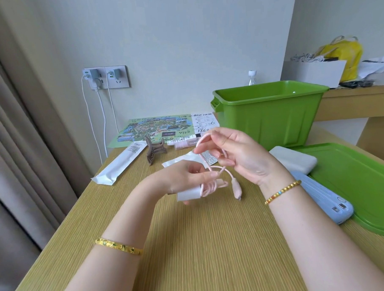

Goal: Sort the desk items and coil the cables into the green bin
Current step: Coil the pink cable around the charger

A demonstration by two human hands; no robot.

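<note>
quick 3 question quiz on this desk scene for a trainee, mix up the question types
1. True or false: the lid is on the green bin.
2. What is the right hand pinching?
A. a pen
B. a loop of the pink cable
C. the map
3. Fill in: the left hand holds a white charger with the cable's coils against it, while the cable's plug hangs just above the ____.

Key
1. False: the lid lies flat on the desk, to the right of the blue power bank.
2. B
3. desk
</note>
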